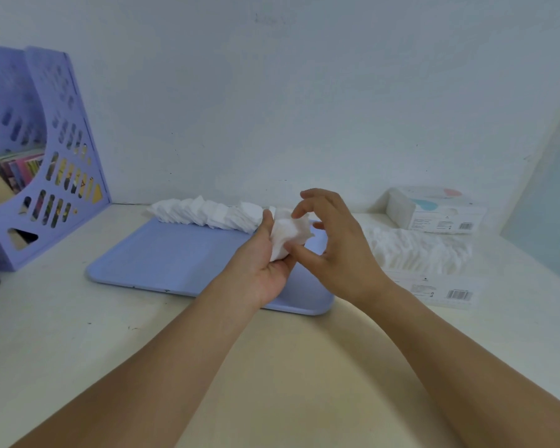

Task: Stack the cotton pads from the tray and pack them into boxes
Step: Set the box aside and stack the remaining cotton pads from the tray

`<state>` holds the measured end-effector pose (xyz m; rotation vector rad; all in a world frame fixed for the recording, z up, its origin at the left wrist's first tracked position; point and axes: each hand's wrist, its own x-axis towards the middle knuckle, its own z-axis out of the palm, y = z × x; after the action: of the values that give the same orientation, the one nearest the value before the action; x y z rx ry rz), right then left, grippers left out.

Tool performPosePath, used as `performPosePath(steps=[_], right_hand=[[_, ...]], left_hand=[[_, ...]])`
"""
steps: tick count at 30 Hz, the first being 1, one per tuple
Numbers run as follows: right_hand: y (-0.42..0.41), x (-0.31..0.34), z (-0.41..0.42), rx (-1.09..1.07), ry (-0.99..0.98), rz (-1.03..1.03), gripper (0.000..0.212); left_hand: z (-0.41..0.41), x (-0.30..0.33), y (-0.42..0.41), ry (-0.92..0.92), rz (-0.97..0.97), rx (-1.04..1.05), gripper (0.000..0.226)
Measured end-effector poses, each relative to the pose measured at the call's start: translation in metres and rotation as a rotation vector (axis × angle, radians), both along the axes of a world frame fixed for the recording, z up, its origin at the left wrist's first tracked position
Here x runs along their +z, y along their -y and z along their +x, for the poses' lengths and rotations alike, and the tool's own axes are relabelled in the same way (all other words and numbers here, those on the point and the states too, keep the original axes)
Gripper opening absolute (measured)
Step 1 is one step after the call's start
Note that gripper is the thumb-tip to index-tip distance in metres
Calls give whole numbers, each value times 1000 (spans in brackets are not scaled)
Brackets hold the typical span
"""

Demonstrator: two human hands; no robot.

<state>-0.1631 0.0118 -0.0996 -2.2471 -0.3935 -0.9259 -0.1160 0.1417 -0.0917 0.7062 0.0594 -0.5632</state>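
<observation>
White cotton pads, a small uneven stack (283, 232), sit upright in the left hand (265, 263), which is raised above the right part of the tray with its palm turned up and to the right; the thumb lies along the stack's left side and the fingers curl under its lower edge. From the right, the right hand (340, 250) meets it, back of the hand toward the camera, thumb touching the stack's lower right edge while the fingers arch loosely apart over the top, the index fingertip at the stack's upper edge. Both forearms reach in from the near edge, converging over the tray.

Below lies the lavender tray (162, 257), flat on the cream table (78, 334). A row of loose cotton pads (207, 213) runs along its far rim. To the right, an open box (434, 270) holds packed pads standing on edge, and a closed box (434, 210) stands farther back by the wall. At far left stands a purple file holder (46, 156) with books in it.
</observation>
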Motion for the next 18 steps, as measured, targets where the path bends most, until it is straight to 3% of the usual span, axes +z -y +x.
performPosePath(steps=[7,14,18], right_hand=[[-3,4,-4,-1,-34,-31,40],[-4,3,-3,-46,-48,1,21],[-9,3,-8,33,-221,114,37]], left_hand=[[0,-3,0,-13,23,52,48],[0,-3,0,-14,74,110,56],[-6,-1,3,93,212,78,52]])
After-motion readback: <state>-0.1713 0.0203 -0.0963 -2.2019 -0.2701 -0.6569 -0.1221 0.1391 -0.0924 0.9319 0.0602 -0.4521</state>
